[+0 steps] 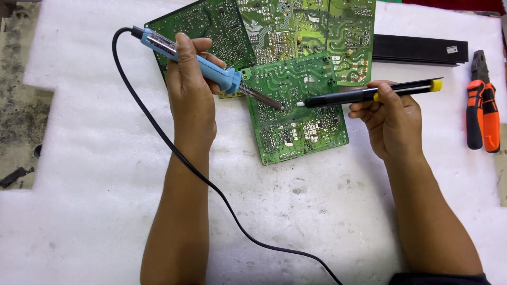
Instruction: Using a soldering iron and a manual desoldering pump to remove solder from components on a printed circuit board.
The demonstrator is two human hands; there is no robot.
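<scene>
White foam sheeting [105, 158] covers the desk, where a green circuit board [298, 113] lies between the hands: left hand [191, 87] gripping a blue-handled soldering iron [198, 60], right hand [390, 117] gripping a black, yellow-capped desoldering pump [369, 93], both tips meeting on it.

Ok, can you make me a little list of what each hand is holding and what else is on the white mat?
left hand: holds a blue soldering iron, tip down on the front circuit board
right hand: holds a black suction pen with a yellow end, nozzle beside the iron's tip
cord: black, runs from the iron across the mat
other boards: green, lying behind the front one
pliers: orange and black, far right
black bar: behind the boards
surface: white foam mat
</scene>
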